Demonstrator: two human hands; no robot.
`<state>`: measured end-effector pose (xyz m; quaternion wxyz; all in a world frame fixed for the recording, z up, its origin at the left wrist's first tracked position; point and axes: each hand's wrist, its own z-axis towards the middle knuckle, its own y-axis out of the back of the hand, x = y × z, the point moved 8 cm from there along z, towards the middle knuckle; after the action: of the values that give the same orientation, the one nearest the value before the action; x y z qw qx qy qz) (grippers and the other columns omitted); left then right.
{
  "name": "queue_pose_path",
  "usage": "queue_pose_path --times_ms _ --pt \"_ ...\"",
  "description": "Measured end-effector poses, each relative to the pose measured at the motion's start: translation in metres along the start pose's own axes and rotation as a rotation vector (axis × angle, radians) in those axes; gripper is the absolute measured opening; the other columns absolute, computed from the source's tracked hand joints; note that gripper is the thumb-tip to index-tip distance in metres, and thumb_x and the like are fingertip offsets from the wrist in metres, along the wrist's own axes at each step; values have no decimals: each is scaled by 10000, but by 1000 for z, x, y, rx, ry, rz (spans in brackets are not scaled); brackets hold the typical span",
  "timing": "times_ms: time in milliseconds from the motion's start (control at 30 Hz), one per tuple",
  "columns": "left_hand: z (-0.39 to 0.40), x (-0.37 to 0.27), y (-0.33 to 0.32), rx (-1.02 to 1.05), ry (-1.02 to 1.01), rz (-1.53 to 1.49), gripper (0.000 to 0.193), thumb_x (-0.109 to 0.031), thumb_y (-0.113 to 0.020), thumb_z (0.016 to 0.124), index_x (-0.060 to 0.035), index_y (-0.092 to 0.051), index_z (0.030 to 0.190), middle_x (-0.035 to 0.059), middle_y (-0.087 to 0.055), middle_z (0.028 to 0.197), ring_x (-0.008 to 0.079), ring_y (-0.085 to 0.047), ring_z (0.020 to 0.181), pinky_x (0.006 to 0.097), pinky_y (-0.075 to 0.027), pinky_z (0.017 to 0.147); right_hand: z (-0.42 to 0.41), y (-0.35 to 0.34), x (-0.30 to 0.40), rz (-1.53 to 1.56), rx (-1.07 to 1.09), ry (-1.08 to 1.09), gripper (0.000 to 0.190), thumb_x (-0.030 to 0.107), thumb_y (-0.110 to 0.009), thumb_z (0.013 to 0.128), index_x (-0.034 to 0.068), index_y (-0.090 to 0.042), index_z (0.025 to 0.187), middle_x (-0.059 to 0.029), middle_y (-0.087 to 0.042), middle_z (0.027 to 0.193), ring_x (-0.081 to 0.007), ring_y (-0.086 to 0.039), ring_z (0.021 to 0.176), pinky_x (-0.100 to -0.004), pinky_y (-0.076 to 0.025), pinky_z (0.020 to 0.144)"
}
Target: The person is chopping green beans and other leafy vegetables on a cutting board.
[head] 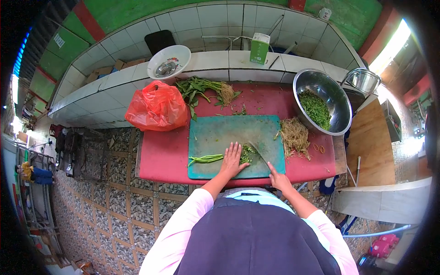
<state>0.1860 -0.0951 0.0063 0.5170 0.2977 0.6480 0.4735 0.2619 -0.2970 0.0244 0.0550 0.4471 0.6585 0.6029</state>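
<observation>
My left hand (233, 160) lies flat, fingers pointing away from me, on the teal cutting board (209, 134). Long green vegetable stems (206, 158) run in under it from the left, and the palm hides their other end. Chopped green pieces (246, 154) form a small pile just right of my left fingers. In my right hand (279, 179) is the handle of a kitchen knife (260, 155). Its blade slants up and left across the board, with the tip beyond the chopped pile.
Cut roots (295, 135) and rubber bands (319, 148) lie right of the board. A steel bowl (345, 117) holds chopped greens. Behind are a leafy bunch (206, 88), a red plastic bag (156, 108), a white basin (182, 56) and a green carton (259, 50). A person (36, 173) is far left.
</observation>
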Motion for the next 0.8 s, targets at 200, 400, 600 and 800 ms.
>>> queue_pose_path --times_ms 200,400,600,800 --pt "2 2 -2 -55 -51 -61 910 -513 -596 777 12 -188 1398 185 -144 1472 321 -92 1377 450 -151 1100 7 10 17 22 22 -27 592 254 -451 899 306 -164 1414 -256 -603 733 -441 -588 698 -529 -467 653" --pt "4 -2 1 -78 -106 -45 913 -500 -615 769 4 -188 1400 192 -140 1471 324 -93 1376 446 -159 1100 3 -14 27 85 80 -7 564 269 -429 910 301 -176 1412 -260 -608 763 -450 -586 720 -538 -461 681" --pt "8 -3 7 -49 -115 -94 962 -531 -637 735 -11 -185 1406 197 -127 1472 335 -84 1375 454 -155 1100 -7 -18 17 179 20 -65 548 273 -424 912 312 -191 1406 -274 -606 827 -449 -586 790 -527 -456 729" --pt "11 -4 5 -1 -129 -90 969 -545 -633 733 -20 -179 1409 199 -122 1471 342 -80 1374 456 -146 1102 -18 -24 35 195 99 -98 540 278 -429 908 317 -208 1399 -280 -605 886 -443 -587 848 -508 -456 772"
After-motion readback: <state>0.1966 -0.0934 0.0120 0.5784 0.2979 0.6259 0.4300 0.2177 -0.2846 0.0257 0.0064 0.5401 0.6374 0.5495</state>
